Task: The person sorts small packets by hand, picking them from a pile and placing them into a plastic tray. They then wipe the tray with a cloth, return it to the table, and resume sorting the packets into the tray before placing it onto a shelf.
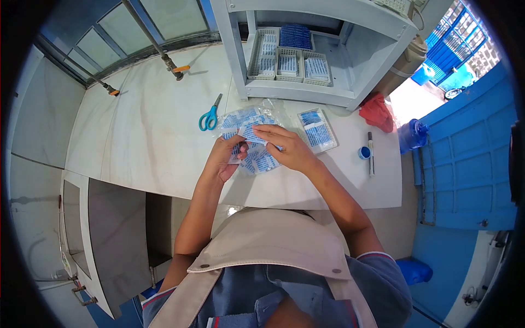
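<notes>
My left hand [229,156] is closed on the left part of a small white packet with blue print [249,135]. My right hand [286,145] lies over the packet's right side, its fingers bent against it. Right under both hands, a clear plastic bag [261,160] full of similar blue-printed packets rests on the counter. To the bag's left lie scissors [208,119] with teal handles, blades pointing away from me. On the right, close to my right hand, a shallow tray [318,130] holds more blue-printed packets.
A white shelf unit [298,93] stands at the back with several baskets [289,64] of packets inside. On the right are a blue cap [363,153], a marker [371,154] and a red cloth [376,112]. Valves with orange handles [181,69] rise at the back left of the counter [136,126].
</notes>
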`<action>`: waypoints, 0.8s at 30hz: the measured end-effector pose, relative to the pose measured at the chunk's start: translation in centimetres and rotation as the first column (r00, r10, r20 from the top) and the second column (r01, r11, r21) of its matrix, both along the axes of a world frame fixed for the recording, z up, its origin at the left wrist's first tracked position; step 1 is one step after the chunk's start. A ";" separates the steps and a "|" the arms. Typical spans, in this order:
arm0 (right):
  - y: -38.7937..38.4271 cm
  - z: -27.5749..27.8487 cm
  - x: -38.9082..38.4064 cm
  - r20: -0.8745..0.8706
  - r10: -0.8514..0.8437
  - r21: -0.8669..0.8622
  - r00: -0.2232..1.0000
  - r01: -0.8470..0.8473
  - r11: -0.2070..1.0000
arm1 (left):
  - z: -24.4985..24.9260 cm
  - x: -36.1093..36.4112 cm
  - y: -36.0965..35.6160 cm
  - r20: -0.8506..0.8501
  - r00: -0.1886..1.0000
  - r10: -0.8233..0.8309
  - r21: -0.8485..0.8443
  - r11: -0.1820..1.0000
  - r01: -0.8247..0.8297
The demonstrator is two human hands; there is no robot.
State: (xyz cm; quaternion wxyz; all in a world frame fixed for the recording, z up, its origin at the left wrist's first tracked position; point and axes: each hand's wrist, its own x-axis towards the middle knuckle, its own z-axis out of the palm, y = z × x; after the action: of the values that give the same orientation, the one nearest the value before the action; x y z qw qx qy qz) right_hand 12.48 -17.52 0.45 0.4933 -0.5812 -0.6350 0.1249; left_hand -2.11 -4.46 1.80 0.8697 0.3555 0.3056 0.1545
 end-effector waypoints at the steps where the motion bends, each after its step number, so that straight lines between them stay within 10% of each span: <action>1: 0.0 0.0 0.0 0.000 0.000 0.000 1.000 0.000 1.000 | 0.1 0.0 0.0 -0.009 1.000 -0.011 -0.005 1.000 0.011; 7: 0.4 -0.5 0.2 -0.473 -0.067 -0.082 0.878 0.032 0.996 | -0.5 -0.6 1.2 0.068 0.996 0.052 -0.035 0.998 -0.050; 12: 0.8 -0.9 -1.0 -0.912 -0.235 -0.201 0.335 0.133 0.971 | -0.7 -0.1 -0.9 0.065 0.985 0.159 0.019 0.987 -0.160; 16: 1.1 -1.1 -2.7 -0.831 -0.337 -0.267 0.443 0.212 0.940 | -0.5 1.7 -3.0 0.036 0.972 0.232 0.117 0.965 -0.235; 18: 1.1 -0.8 -4.1 -0.540 -0.441 -0.179 0.717 0.415 0.892 | -0.5 2.0 -2.8 0.073 0.974 0.216 0.077 0.972 -0.221; 24: -0.1 -0.2 -4.3 0.037 -0.135 -0.054 0.990 0.137 0.989 | -1.6 2.4 -2.8 -0.026 0.983 0.181 0.014 0.983 -0.180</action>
State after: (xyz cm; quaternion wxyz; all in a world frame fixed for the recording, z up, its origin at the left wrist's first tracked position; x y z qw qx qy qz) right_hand 8.18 -17.66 0.25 0.4734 -0.6389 -0.5982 0.0990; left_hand 0.30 -7.23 0.22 0.8458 0.3333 0.3475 0.2296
